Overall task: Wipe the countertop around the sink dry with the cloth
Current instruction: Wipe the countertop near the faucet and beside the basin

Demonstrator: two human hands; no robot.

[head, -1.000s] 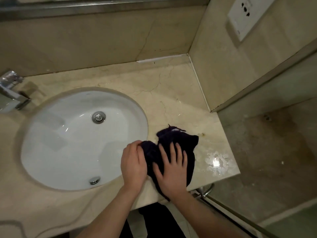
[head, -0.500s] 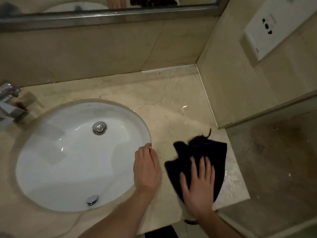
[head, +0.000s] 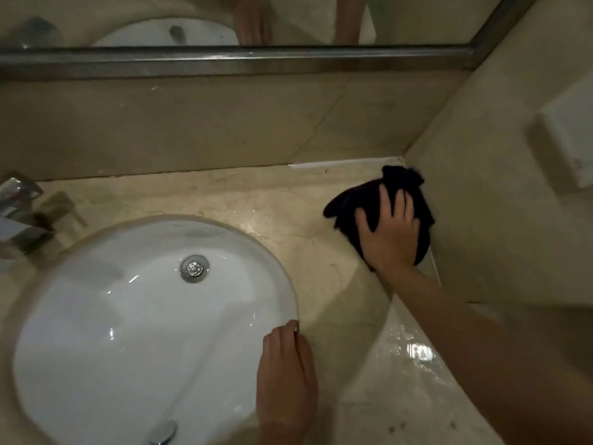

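The cloth (head: 398, 194) is pressed flat under the right hand (head: 390, 232), fingers spread, at the far right corner; wet counter (head: 414, 351) lies nearer. Left hand (head: 285, 377) is rested at the sink (head: 144, 316) rim, nothing held.

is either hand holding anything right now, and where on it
The right hand presses flat on the middle of the dark cloth in the counter's back corner; no curled grip shows. The left hand rests on the sink rim, holding nothing.

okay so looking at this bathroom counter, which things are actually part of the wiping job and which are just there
Part of the job:
dark bunched cloth
beige marble countertop
white oval sink
right hand

Just there:
left hand
chrome tap
metal-framed mirror
white wall socket
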